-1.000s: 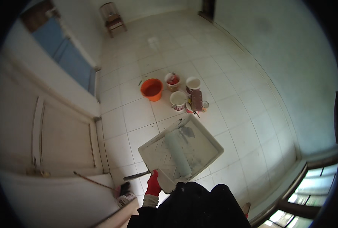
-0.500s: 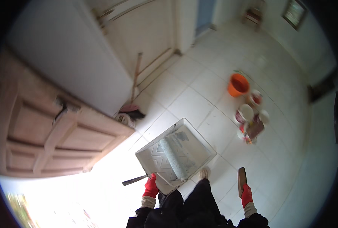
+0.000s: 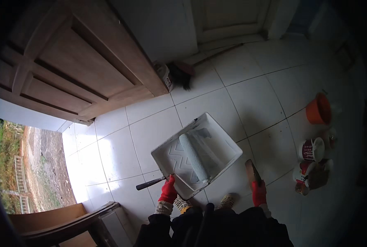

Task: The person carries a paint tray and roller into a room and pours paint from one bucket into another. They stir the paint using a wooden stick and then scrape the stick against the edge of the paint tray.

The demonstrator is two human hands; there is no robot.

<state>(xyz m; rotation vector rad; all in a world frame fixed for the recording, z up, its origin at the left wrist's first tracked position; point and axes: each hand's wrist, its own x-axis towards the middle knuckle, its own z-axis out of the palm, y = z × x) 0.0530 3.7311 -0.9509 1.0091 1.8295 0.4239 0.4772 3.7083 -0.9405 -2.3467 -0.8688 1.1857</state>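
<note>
My left hand [image 3: 168,190], in a red glove, grips the near rim of a white paint tray [image 3: 224,138] and carries it above the tiled floor. A paint roller [image 3: 193,156] with a grey-white sleeve lies in the tray, and its dark handle [image 3: 149,183] sticks out past the rim by my left hand. My right hand [image 3: 258,192], also in a red glove, is closed on a flat brown tool [image 3: 252,171], perhaps a brush or a scraper, that points away from me. My shoes [image 3: 204,202] show just below the tray.
An open brown wooden door [image 3: 68,70] stands at upper left, with a bright doorway to the yard at left. A broom [image 3: 182,75] lies by the white wall. An orange bucket [image 3: 317,110] and several small paint pots [image 3: 312,150] stand at right.
The view has swung round: the door and the doorway now fill the left, and the buckets sit at the right edge. Both hands keep their hold on the tray and the tool.
</note>
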